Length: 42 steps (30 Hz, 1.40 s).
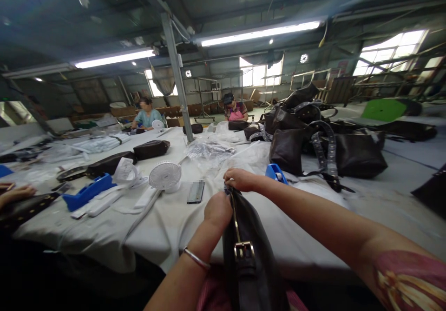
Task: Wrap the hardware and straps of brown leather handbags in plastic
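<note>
The left hand (219, 208) and right hand (241, 180) close on the far end of a dark-brown, elongated leather bag (259, 236) at the pale-cloth-covered table's (167, 225) near edge; uneven pulling could strain its gold-toned metal zip (236, 219). Fingertips are partly hidden.

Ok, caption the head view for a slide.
Left hand and right hand at the far end of a dark zippered bag.

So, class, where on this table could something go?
Wrinkled pale cloth lies bare in front of the dark rectangular phone, left of the left grip; more shows right of the heaped dark brown leather bags. Crowded: that heap and around the white round plastic fan.
</note>
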Tool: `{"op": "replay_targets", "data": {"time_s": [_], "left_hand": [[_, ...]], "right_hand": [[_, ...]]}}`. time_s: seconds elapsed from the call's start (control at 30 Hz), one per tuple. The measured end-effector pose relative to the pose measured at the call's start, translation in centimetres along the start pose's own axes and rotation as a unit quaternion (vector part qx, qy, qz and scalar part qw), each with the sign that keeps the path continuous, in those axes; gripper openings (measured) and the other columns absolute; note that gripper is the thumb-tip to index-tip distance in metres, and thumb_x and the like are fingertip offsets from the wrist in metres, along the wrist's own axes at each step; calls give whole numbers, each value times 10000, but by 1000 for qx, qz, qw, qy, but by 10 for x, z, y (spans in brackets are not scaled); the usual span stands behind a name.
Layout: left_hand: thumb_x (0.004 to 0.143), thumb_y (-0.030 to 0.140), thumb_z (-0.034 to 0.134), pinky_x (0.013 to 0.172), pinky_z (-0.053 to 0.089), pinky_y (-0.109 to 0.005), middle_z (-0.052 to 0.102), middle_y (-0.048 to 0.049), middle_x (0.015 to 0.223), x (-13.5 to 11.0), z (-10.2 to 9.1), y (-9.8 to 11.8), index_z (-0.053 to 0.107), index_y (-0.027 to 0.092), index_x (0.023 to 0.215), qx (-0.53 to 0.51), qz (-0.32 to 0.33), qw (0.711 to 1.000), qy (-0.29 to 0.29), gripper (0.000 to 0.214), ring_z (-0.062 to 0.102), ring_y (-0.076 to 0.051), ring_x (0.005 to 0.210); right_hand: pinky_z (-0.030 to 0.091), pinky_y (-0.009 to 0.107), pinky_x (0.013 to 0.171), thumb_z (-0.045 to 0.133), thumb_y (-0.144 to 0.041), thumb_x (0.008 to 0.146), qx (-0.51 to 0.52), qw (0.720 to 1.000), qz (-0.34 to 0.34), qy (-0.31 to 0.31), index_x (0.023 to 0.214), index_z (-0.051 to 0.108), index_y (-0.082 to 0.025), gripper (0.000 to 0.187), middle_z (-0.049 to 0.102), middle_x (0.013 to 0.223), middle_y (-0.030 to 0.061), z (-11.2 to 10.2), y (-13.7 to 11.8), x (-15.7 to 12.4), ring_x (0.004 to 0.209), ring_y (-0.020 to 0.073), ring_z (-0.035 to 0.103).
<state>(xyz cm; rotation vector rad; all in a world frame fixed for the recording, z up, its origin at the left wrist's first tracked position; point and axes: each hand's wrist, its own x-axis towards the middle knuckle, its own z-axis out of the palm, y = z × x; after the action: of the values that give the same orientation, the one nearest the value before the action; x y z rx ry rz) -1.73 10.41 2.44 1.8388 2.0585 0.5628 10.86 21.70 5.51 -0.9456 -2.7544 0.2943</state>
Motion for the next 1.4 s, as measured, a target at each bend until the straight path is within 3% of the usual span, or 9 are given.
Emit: {"op": "replay_targets", "data": {"time_s": [0.23, 0.5, 0.63, 0.7, 0.83, 0.97, 1.1, 1.27, 1.4], "left_hand": [[969, 255, 417, 801, 512, -401, 730, -235, 972, -5, 1, 9, 685, 113, 973, 56, 12, 998, -2, 303, 714, -338, 966], [919, 125, 452, 841, 497, -454, 721, -256, 987, -7, 3, 14, 681, 89, 1007, 19, -4, 1000, -9, 248, 709, -359, 965], [917, 222, 524, 843, 489, -393, 716, -191, 935, 1, -4, 3, 678, 139, 849, -61, 4, 998, -11, 188, 687, -317, 978], [931, 293, 525, 751, 498, -337, 687, -133, 787, 7, -10, -7, 644, 157, 751, -116, -6, 993, -21, 255, 690, -266, 854], [962, 461, 467, 489, 411, -231, 521, 18, 557, 17, -23, -22, 548, 181, 698, -246, -43, 966, -63, 394, 515, -114, 462], [965, 464, 482, 433, 354, -191, 479, 62, 542, 19, -28, -20, 515, 176, 734, -330, -64, 937, -90, 371, 406, -59, 397], [976, 391, 518, 425, 352, -194, 482, 71, 560, 16, -27, -12, 535, 166, 754, -357, -77, 925, -108, 316, 407, -61, 415], [970, 401, 542, 423, 344, -193, 470, 77, 575, 8, -24, -13, 530, 167, 750, -383, -90, 911, -122, 322, 403, -61, 431], [955, 399, 540, 417, 307, -178, 440, 81, 547, 5, -21, -15, 522, 171, 750, -408, -94, 898, -134, 307, 363, -41, 403]], "right_hand": [[474, 239, 875, 584, -90, 849, -32, 999, -23, -24, 865, 743, -131, 165, 703, 1104, 109, 3, -3, 4, 1009, 199, 647], [482, 361, 853, 569, -102, 844, -89, 996, 21, 5, 1045, 676, -60, 231, 625, 1162, 235, 14, -17, 2, 1022, 292, 627], [500, 307, 760, 563, -149, 890, -54, 998, 41, -9, 930, 699, -87, 155, 697, 1001, 139, 12, -1, 7, 855, 213, 662], [501, 286, 770, 538, -158, 918, -31, 999, 24, -16, 927, 702, -115, 170, 716, 941, 75, 8, 9, 5, 843, 182, 664], [473, 284, 905, 517, -112, 890, -2, 1000, -30, 2, 1173, 654, -144, 316, 669, 1220, 94, -1, 18, -9, 1094, 188, 623], [377, 388, 1059, 676, -163, 781, -9, 993, -117, 5, 1410, 501, -229, 657, 441, 1514, 118, -1, 5, -12, 1354, 257, 438], [347, 447, 1043, 623, -205, 846, -88, 978, -189, -15, 1212, 622, -169, 368, 526, 1413, 154, 6, -9, 1, 1316, 294, 441], [342, 461, 989, 579, -184, 861, -82, 986, -144, -7, 962, 659, -106, 151, 656, 1058, 182, 13, 1, 8, 1144, 305, 517], [375, 421, 948, 610, -223, 851, -30, 995, -98, -8, 941, 665, -137, 136, 659, 1065, 152, 23, 16, 10, 1084, 286, 546]]}}
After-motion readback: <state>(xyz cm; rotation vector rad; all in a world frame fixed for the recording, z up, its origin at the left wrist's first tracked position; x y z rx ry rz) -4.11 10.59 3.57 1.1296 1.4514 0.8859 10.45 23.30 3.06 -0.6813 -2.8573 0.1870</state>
